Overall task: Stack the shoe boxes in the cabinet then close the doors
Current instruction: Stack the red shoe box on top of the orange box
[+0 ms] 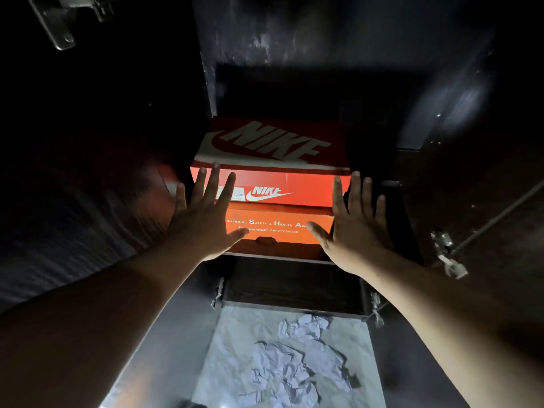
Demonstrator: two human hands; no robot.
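Observation:
A red Nike shoe box (273, 160) lies on top of an orange safety-shoes box (273, 228) on a shelf of the dark cabinet (282, 259). My left hand (206, 213) has its fingers spread straight in front of the left ends of both boxes. My right hand (353, 219) is spread the same way at their right ends. Whether the palms touch the boxes is unclear. Both cabinet doors stand open: the left door (88, 187) and the right door (485, 201).
Crumpled white paper (294, 357) lies on a pale marbled floor (223, 363) below the cabinet. Metal hinges (447, 254) stick out from the right door, and another hinge (217, 293) sits lower left. The cabinet interior above the boxes is dark.

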